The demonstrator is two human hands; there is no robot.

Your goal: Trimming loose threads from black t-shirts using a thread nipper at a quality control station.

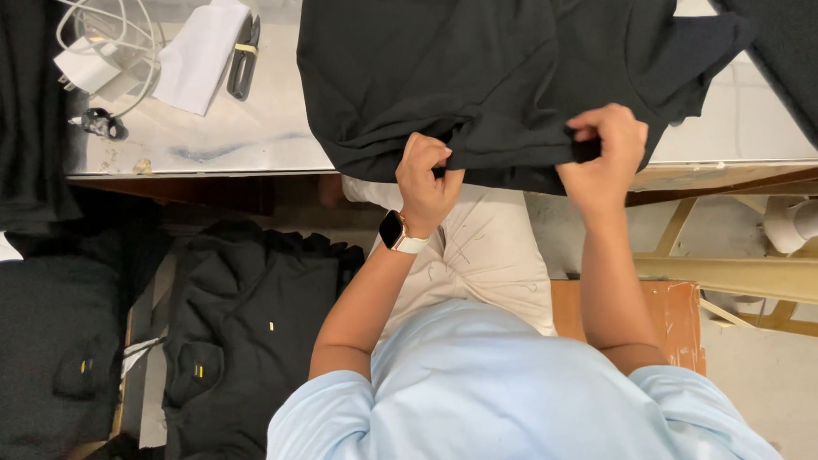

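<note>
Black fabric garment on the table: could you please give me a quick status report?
Left hand and right hand both gripping the near edge of the black fabric garment. Garment lies spread on the pale worktable. Nothing in the way.

Garment [476,64] on the table: plain black, no pattern. Table [233,136]: pale grey-white with faint dark smears. Watch [396,232]: black face, white band. Shirt [487,400]: light blue, plain. Trousers [482,255]: cream. Stacked clothes [240,327] below: black with small yellow marks. Paper [199,56] and cable [112,23]: white. Stool [675,307]: orange-brown wood. Frame [746,277] at right: pale yellow.
</note>
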